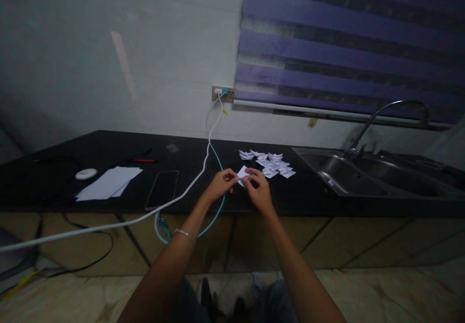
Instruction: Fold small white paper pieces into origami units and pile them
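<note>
Head view: both bare hands are over the front part of the black counter (327, 207), roughly mid-frame, with a small piece of white folded paper (242, 172) between them. Left hand (221, 185): thumb and fingertips together, clamped on the left edge of the piece; lower fingers curled, their exact position unclear. Right hand (260, 191): thumb and forefinger pinching the right side of the same piece; contact of the other fingers cannot be told. The piece is held tilted, a pointed corner upward; its fold lines are too small to read. Just beyond the right hand, toward the sink, lies a cluster of white paper boats (275, 164), several touching or overlapping; exact count uncertain. Right of these: steel sink (329, 169) with a curved faucet (368, 122). Left of the hands: a dark phone (162, 188) lying flat near the counter's front edge, then a loose stack of white sheets (105, 184), a round white object (86, 174) just beside it, and a red pen-like item (145, 161) behind. A white cable (206, 159) and a teal cable (215, 153) run from the wall outlet (229, 97); the white one crosses the phone's corner in view. Thin bracelet (185, 234) on the left forearm.
</note>
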Motion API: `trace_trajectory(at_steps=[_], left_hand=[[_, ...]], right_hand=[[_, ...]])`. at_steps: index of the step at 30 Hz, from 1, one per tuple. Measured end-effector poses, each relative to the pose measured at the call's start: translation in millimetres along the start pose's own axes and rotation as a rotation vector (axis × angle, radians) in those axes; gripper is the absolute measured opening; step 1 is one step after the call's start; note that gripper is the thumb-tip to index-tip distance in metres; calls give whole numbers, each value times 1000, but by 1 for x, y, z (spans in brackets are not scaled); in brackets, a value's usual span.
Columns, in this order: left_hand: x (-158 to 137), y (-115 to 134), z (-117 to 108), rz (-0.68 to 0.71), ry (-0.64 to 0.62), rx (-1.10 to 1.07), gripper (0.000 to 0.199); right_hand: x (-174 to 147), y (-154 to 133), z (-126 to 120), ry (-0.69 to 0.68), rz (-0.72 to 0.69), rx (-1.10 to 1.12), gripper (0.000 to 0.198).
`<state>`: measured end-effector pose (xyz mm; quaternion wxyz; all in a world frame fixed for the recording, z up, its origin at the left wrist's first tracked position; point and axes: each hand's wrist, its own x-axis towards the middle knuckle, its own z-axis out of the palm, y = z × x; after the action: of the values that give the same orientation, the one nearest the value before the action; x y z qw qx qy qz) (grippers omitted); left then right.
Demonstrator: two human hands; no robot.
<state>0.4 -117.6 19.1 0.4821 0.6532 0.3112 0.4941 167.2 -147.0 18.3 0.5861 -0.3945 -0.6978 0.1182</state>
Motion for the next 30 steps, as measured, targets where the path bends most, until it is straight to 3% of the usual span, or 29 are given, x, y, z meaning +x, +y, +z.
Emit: trace_trajectory(at_steps=[7, 11, 16, 23, 30], left_hand=[[1, -2, 3, 24, 3, -14, 38], [3, -5, 2, 22, 34, -5, 38], [4, -8, 2, 19, 71, 29, 34], [4, -6, 2, 36, 91, 55, 31], [2, -6, 1, -5, 15, 40, 42]], right_hand=[[2, -1, 1, -11, 1, 7, 15], [0, 3, 3, -30, 85, 90, 15], [0, 12, 4, 39, 168, 179, 16], [1, 10, 1, 42, 164, 237, 15], [1, 11, 2, 54, 163, 295, 13]])
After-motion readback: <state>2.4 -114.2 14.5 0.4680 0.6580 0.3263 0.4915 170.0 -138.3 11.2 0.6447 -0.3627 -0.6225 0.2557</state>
